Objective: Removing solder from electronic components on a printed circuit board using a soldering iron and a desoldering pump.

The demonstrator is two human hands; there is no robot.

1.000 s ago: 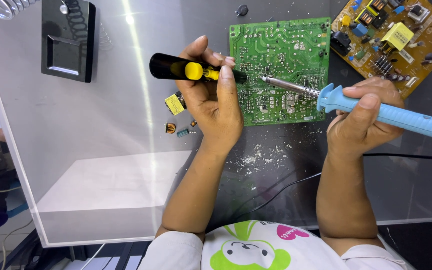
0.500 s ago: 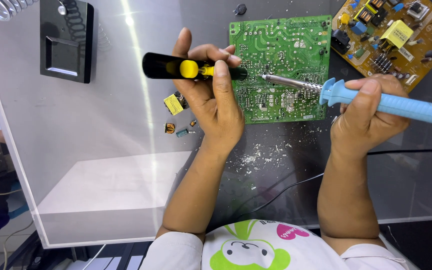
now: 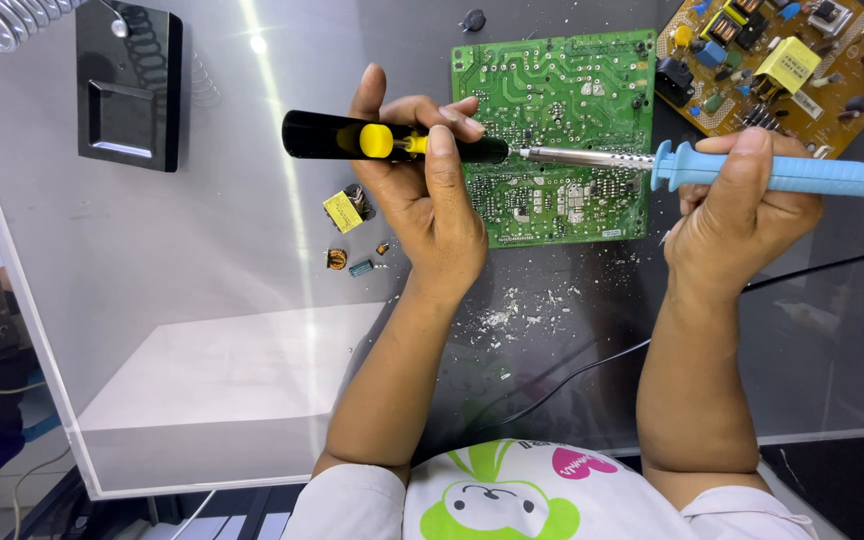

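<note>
While hands grip smooth plastic tools, metal tip (image 3: 582,157) crosses green circuit board (image 3: 562,90).

Bright light is coming from above; a long white glare streak is running down the glossy table (image 3: 152,300); the surface is reflecting pale patches; shadows are staying soft; the picture is looking sharp, with edges bending slightly at the corners.

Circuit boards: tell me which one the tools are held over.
The green circuit board, solder side up, lies under the black desoldering pump in the left hand and the blue soldering iron in the right hand. The brown board sits apart at the top right.
</note>
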